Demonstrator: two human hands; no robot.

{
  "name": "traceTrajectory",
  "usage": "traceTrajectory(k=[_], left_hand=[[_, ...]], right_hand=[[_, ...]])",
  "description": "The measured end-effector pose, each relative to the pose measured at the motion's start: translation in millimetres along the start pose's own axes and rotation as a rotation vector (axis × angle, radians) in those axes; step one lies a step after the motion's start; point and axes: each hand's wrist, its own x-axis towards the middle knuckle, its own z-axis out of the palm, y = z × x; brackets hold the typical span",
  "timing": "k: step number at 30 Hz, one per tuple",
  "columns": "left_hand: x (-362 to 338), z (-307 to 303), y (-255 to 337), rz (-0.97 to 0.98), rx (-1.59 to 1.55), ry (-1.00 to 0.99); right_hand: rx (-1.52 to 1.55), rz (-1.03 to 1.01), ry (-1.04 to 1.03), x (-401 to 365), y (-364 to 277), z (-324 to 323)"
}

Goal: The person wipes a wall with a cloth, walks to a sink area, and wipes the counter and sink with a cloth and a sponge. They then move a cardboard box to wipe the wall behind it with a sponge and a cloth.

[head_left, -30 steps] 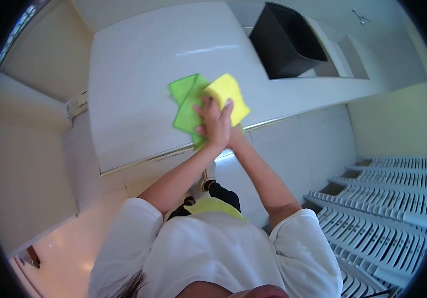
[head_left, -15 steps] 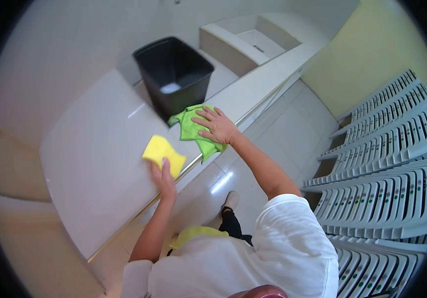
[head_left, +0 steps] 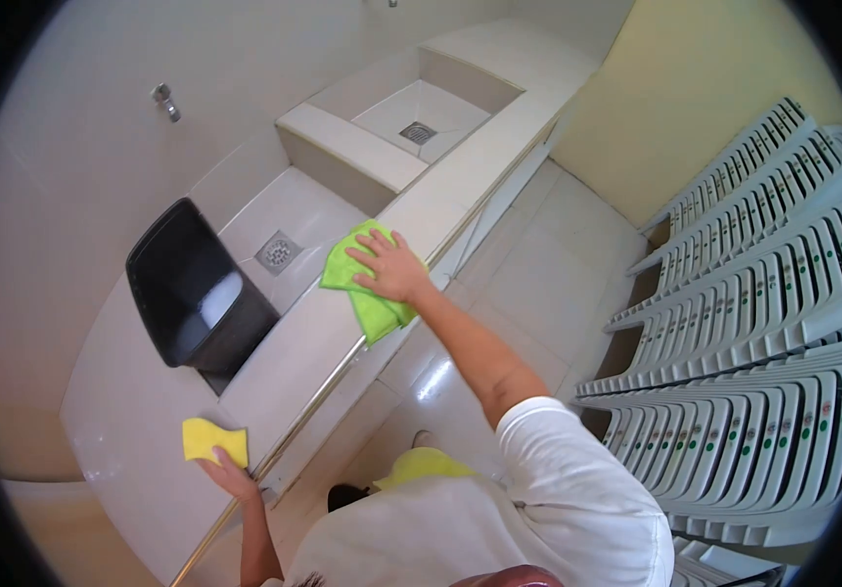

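My left hand (head_left: 229, 476) pinches a yellow sponge (head_left: 215, 442) by its lower edge, just over the smooth pale counter (head_left: 137, 470). My right hand (head_left: 393, 268) lies with fingers spread on a bright green cloth (head_left: 372, 303). Part of this cloth covers the top of the pale ledge (head_left: 450, 210), and a corner hangs over its front edge. Between the counter and the ledge stands a black plastic bin (head_left: 181, 284), tilted in view, with something whitish at its bottom.
Beside the bin is a basin with a square drain (head_left: 279, 252); a second basin with a drain (head_left: 418, 132) lies beyond a divider. A tap (head_left: 164, 102) sticks out of the wall. Stacked white plastic chairs (head_left: 744, 391) line the right side. A metal trim (head_left: 313, 406) edges the counter.
The view has shifted, showing more of the basins. My left hand has moved away to the left with the sponge. My right hand and the cloth are farther along the ledge, away from the bin.
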Motion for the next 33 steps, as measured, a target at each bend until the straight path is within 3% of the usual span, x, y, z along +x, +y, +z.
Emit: traceTrajectory(k=[5, 6, 7, 8, 10, 12, 14, 15, 16, 18, 20, 22, 25, 27, 28, 30, 31, 33], left_hand=[[-10, -2, -3, 0.08, 0.04, -0.056], [-7, 3, 4, 0.136, 0.063, -0.12], [-15, 22, 29, 0.143, -0.025, -0.051], [-18, 48, 46, 0.157, -0.035, -0.066], [-35, 110, 78, 0.145, -0.411, -0.311], [-48, 193, 117, -0.002, -0.471, -0.47], [-52, 285, 181, -0.053, -0.745, -0.671], [-51, 334, 193, -0.033, -0.716, -0.636], [-53, 382, 201, -0.021, -0.69, -0.598], [-52, 450, 233, 0.111, -0.51, -0.573], [-60, 517, 253, 0.174, -0.41, -0.497], [-62, 569, 283, 0.224, -0.342, -0.58], [-64, 647, 328, 0.274, -0.375, -0.606], [-66, 691, 351, 0.435, -0.3, -0.672], [-67, 711, 361, 0.429, -0.3, -0.674], [-72, 749, 383, 0.471, -0.345, -0.779], [-73, 764, 400, 0.44, -0.404, -0.84], [-79, 799, 424, 0.454, -0.429, -0.928]], right_hand=[[0.076, 0.031, 0.027, -3, 3, -1], [0.069, 0.043, 0.05, -3, 5, -4], [0.166, 0.057, 0.048, -3, 8, -5], [0.262, 0.072, 0.035, -3, 11, -5], [0.21, 0.053, 0.019, -4, 16, 0], [0.162, 0.018, -0.006, -6, 22, 8], [0.145, -0.031, 0.043, 2, 37, 12], [-0.015, -0.102, -0.089, 3, 49, -12], [0.152, -0.123, -0.056, 1, 69, -3], [0.508, 0.165, 0.14, 8, 111, -10], [0.47, 0.152, 0.029, 21, 176, -24], [0.446, 0.141, -0.086, 26, 234, -33], [0.343, 0.246, -0.048, 40, 316, -37], [0.362, 0.342, 0.113, 45, 363, -33], [0.361, 0.344, 0.107, 48, 386, -31], [0.076, 0.387, 0.107, 51, 431, -27], [0.105, 0.451, 0.232, 52, 452, -23], [0.074, 0.531, 0.236, 52, 490, -31]])
